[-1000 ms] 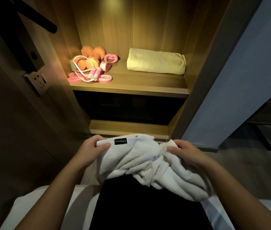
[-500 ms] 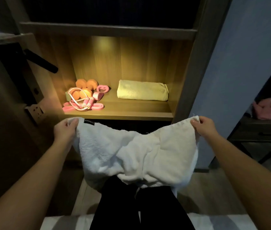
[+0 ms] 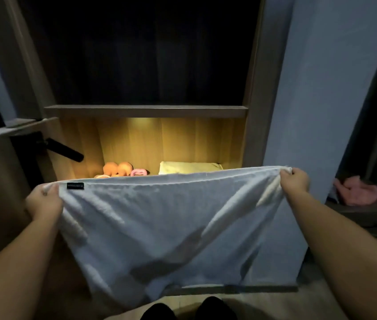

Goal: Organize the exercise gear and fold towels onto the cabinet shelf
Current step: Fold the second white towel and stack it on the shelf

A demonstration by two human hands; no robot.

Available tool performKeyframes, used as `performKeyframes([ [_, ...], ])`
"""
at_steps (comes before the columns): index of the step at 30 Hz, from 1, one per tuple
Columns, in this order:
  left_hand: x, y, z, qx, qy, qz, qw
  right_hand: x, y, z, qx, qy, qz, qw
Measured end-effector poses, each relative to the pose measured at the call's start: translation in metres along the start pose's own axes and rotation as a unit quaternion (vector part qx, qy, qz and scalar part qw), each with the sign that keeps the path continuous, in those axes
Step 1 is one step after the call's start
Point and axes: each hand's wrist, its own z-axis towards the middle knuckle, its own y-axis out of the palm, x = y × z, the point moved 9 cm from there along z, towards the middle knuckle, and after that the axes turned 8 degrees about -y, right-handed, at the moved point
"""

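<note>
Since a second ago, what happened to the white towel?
The left hand and right hand rose and pulled apart, spreading the bunched white towel into a flat hanging sheet. Each still grips a top corner. The yellow towel and dumbbells stayed put.

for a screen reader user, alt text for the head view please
Left hand and right hand hold a white towel spread wide by its top corners before a lit cabinet shelf holding orange dumbbells and a folded yellow towel.
</note>
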Motion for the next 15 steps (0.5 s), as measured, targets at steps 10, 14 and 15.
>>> performKeyframes([
  [10,0.027,-0.007,-0.002,0.049,-0.017,0.101,0.994,-0.018,0.009,0.005,0.031,0.035,-0.002,0.999],
  [14,0.041,-0.016,-0.003,0.070,0.023,0.101,0.992,-0.019,0.009,0.006,0.006,0.014,-0.014,1.000],
  [15,0.043,-0.016,-0.004,0.068,0.034,0.105,0.992,-0.020,0.012,0.007,-0.014,0.010,-0.021,1.000],
])
